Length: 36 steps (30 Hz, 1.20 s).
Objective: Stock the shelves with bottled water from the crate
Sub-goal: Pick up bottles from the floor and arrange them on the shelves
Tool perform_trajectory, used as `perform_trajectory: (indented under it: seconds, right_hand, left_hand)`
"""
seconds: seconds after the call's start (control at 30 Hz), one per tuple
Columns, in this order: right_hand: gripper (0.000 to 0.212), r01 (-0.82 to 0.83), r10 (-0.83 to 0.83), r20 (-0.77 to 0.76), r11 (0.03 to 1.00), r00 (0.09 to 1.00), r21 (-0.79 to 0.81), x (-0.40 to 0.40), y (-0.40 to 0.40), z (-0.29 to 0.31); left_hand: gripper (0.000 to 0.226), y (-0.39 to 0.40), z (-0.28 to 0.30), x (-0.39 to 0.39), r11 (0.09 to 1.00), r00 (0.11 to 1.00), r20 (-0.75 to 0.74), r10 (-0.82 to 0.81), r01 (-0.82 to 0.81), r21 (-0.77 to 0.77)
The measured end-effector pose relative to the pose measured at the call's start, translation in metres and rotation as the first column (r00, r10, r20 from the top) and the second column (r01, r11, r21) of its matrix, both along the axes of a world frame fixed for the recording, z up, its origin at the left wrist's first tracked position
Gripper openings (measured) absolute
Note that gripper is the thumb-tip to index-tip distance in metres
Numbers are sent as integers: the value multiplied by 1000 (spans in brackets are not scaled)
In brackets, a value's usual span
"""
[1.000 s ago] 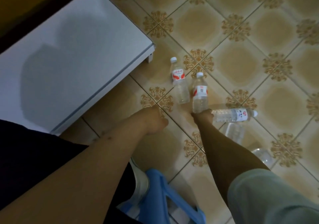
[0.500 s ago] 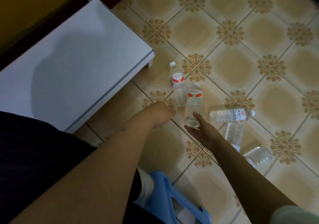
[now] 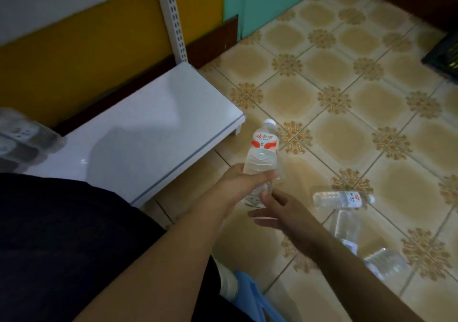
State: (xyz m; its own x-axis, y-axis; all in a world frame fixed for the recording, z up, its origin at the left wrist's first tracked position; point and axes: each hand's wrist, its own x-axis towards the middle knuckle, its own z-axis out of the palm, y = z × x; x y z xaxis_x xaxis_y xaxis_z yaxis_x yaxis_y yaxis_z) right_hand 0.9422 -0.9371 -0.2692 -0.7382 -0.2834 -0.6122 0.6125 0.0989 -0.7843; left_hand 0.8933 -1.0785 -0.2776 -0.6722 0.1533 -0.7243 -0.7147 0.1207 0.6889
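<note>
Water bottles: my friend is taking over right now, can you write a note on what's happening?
Left hand grips one upright water bottle low on its body. Right hand is open just below it.
The white shelf beside it is bare where visible; blurred items sit at its left end.
Three bottles lie on the floor tiles.
Done: one bottle picked up.
Left: stand it on the shelf, then the floor bottles.

Three water bottles (image 3: 343, 199) lie on the tiled floor (image 3: 347, 128) off the white shelf (image 3: 148, 128) front corner; blurred packs (image 3: 22, 138) sit on the shelf's left end
</note>
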Motion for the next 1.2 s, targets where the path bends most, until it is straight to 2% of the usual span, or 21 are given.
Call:
perform_trajectory:
  seconds: [0.07,0.13,0.23,0.33,0.4,0.57,0.7,0.83,0.9,1.03,1.13,1.2]
  right_hand:
    - [44,-114,143,-123,970,982,214,-9,1,16]
    - [58,-96,179,-225,936,958,338,-29,2,28]
    - [68,2,75,-270,962,960,273,-77,-10,35]
    - [53,-13,65,-243,978,968,210,-127,-42,52]
    - [50,-35,80,-230,980,970,196,-147,-67,71]
    - [37,-85,161,-341,970,926,227,-136,-97,146]
    - [30,-147,215,-593,976,776,161,-94,-117,237]
    - [23,-164,188,-804,980,564,114,-55,-144,326]
    - [25,-204,180,-865,975,468,93,-41,-165,366]
    - [18,-301,133,-942,953,307,37,-24,-217,427]
    - [22,-344,113,-967,938,227,29,-27,-262,455]
    - [23,-360,116,-973,932,201,38,-36,-295,464]
  left_hand:
    - [59,-13,9,7,995,995,-29,94,-95,-25]
    - [58,-28,18,12,985,983,-84,162,-167,-46]
    - [54,-54,31,19,982,975,-171,142,-161,-101]
    - [45,-71,50,29,981,960,-257,107,-144,-128]
    - [48,-80,64,35,981,935,-335,112,-157,-110]
    - [59,-105,115,71,969,851,-521,65,-179,-171]
    - [64,-126,173,104,955,749,-660,56,-232,-183]
    - [69,-148,243,132,912,615,-788,-1,-324,-253]
    - [73,-164,275,142,842,547,-832,-89,-406,-356]
    - [71,-208,325,153,588,391,-887,-246,-667,-457]
    - [79,-253,345,149,326,378,-868,-322,-817,-476]
    - [85,-283,352,140,147,431,-828,-360,-850,-506]
